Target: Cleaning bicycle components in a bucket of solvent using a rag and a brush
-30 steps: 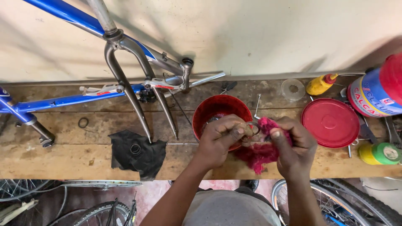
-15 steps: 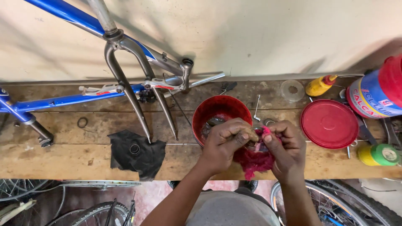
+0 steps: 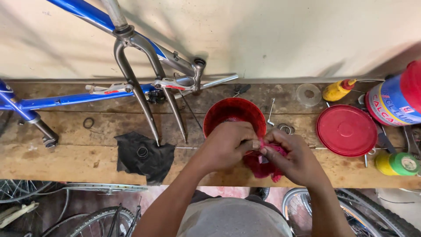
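My left hand [image 3: 226, 147] and my right hand [image 3: 296, 158] meet at the front of a wooden workbench [image 3: 66, 160]. Both pinch a crumpled pink-red rag [image 3: 263, 164] between them. Whatever small part lies inside the rag is hidden by my fingers. Just behind my hands stands a red plastic bowl [image 3: 232, 112], its near rim covered by my left hand.
A blue bicycle frame with a grey fork [image 3: 144, 92] lies across the bench at left. A black cloth [image 3: 144, 156] with a ring on it lies beside it. At right are a red lid [image 3: 346, 130], a yellow squeeze bottle [image 3: 337, 90], a big can [image 3: 394, 98] and a green-capped tub [image 3: 401, 163]. Wheels [image 3: 351, 215] stand below.
My hands have drawn closer together and bunched the rag up tightly between them. The rag hung looser and spread more to the right before.
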